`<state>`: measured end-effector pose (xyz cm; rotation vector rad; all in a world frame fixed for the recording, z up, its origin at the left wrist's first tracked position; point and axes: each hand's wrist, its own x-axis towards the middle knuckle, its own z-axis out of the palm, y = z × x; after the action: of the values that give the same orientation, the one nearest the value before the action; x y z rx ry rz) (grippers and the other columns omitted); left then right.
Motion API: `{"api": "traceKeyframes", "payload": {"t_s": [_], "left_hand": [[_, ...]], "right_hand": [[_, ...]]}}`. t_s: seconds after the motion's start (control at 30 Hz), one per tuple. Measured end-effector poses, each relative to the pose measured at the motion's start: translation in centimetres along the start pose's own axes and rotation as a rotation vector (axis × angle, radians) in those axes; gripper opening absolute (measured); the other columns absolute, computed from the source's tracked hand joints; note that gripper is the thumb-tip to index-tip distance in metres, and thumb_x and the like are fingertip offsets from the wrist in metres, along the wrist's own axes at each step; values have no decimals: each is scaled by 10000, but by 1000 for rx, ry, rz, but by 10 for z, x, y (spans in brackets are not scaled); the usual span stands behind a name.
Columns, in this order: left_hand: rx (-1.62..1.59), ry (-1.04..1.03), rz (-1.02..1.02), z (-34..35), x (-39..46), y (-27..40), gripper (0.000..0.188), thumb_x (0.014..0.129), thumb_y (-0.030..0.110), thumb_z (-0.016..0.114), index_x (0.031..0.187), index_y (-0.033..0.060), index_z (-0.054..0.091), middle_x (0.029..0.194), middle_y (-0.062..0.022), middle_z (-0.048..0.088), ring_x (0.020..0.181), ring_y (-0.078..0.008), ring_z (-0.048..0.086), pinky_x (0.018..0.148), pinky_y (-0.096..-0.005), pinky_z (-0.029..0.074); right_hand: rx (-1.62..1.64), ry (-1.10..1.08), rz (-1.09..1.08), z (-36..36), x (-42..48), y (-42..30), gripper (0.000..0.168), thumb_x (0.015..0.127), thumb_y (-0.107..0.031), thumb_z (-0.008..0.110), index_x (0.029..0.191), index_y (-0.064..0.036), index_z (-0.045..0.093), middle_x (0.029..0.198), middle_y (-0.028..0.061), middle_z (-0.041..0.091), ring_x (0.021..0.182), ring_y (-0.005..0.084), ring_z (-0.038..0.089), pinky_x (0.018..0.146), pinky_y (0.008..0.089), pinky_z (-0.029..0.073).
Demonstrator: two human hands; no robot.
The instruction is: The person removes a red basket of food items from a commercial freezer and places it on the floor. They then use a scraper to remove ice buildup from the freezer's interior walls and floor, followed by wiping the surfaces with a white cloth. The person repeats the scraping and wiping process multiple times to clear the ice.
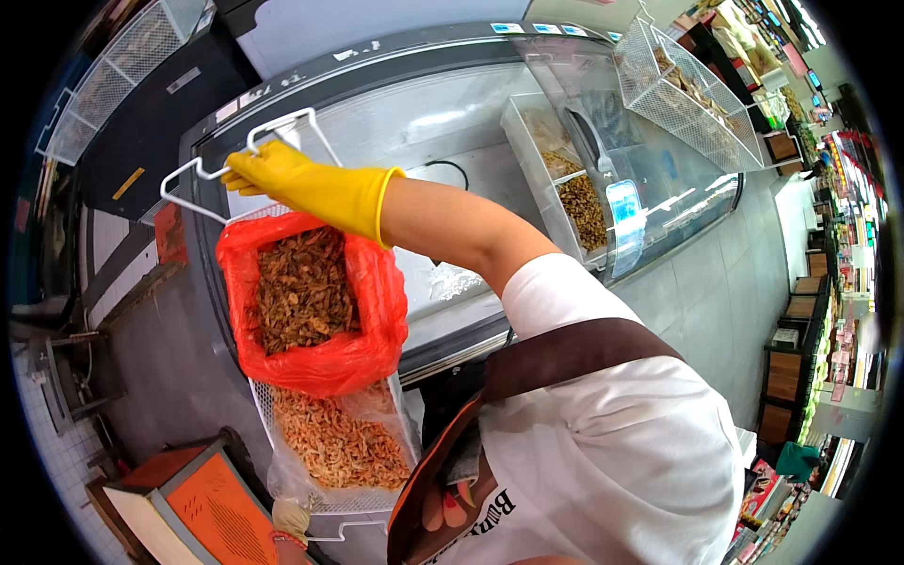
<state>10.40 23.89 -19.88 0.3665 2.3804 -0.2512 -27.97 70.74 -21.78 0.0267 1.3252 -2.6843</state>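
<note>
My right hand [265, 169], in a yellow rubber glove, is closed around the white wire handle [185, 169] at the far end of a wire basket. Beside it, a red plastic bag [381, 311] lines a section full of brown dried food pieces [307, 289]. Nearer the lower edge, clear plastic film [286, 466] surrounds small orange-pink dried shrimp [346, 441] within white wire mesh. My left hand [291, 519], in a thin pale glove above a red bracelet, closes on the near wire handle [342, 530]; its fingers are partly hidden.
Behind is an open chest freezer [452, 169] with a sliding glass lid [664, 155] and a divided bin [533, 162] of dried goods. Another wire basket [678, 92] hangs upper right. An orange-panelled unit [219, 505] stands lower left. Red-nailed fingers [452, 505] show beside the apron; whose, I cannot tell.
</note>
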Motion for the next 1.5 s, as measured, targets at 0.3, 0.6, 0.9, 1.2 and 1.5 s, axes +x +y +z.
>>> {"api": "traceKeyframes", "payload": {"t_s": [0.3, 0.6, 0.9, 1.2, 1.5], "left_hand": [[-156, -8, -1, 16, -5, -12, 432, 836, 405, 552, 1021, 19, 610, 944, -136, 651, 815, -309, 611, 749, -423, 485], [-207, 26, 156, 21, 9, -25, 471, 865, 399, 548, 1118, 2, 564, 989, -126, 644, 819, -292, 619, 753, -442, 498], [-1559, -9, -668, -33, -64, 53, 363, 890, 270, 591, 1118, -6, 530, 839, -137, 606, 604, -221, 595, 573, -346, 532], [-2378, 209, -669, 12, -102, 96, 199, 894, 291, 603, 944, 98, 605, 774, 18, 569, 585, -73, 513, 564, -184, 481], [-1941, 229, -267, 98, -47, 24, 255, 924, 320, 546, 761, 124, 553, 524, 47, 425, 416, -67, 375, 507, -249, 451]], "right_hand": [[-682, -512, 76, 20, -80, -92, 324, 866, -326, 563, 1005, -41, 631, 857, 86, 676, 722, 199, 653, 673, 349, 519], [-1163, -364, 220, -23, 10, -111, 429, 799, -526, 522, 929, -149, 682, 750, 41, 680, 768, 236, 643, 671, 379, 497], [-1593, -52, 175, 9, 2, -118, 278, 782, -403, 560, 962, -246, 703, 814, 37, 679, 749, 215, 630, 678, 367, 478], [-1620, -16, 86, 21, -36, -138, 318, 756, -448, 572, 972, -251, 698, 791, 15, 638, 746, 204, 579, 688, 370, 452], [-1603, 179, -296, 41, -204, -171, 271, 751, -446, 619, 810, -211, 739, 604, 7, 595, 493, 130, 457, 496, 290, 377]]}}
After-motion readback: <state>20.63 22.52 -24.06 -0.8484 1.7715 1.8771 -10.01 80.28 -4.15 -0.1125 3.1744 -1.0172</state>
